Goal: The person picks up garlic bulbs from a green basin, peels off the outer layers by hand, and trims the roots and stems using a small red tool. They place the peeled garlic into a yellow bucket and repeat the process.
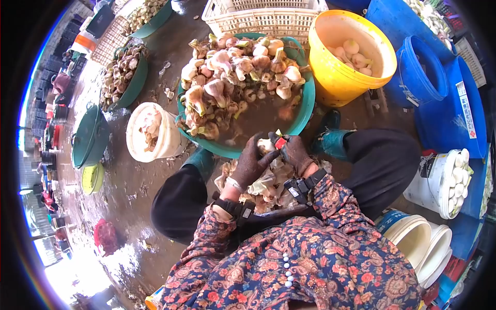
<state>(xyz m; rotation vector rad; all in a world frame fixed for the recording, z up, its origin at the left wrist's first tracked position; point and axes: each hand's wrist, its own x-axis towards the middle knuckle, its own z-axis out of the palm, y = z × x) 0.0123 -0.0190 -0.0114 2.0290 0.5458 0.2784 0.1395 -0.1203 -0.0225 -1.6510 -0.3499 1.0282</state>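
Observation:
My left hand (249,164), in a dark glove, is closed around a whitish garlic bulb (266,146) just in front of my body. My right hand (296,155), also gloved, meets it from the other side. Its fingers are closed on a small red object (280,143) pressed against the bulb; the object's kind is not clear. Beyond both hands stands a wide green tub (308,98) heaped with unpeeled garlic bulbs (219,62), with muddy water at the near side. Loose papery garlic skins (263,188) lie below my hands, between my legs.
A yellow bucket (330,85) with peeled bulbs stands beyond the tub at right. White buckets stand left (135,134) and right (429,181), the right one full of white bulbs. Blue containers (421,72) line the right side. A cream crate (258,23) sits behind the tub.

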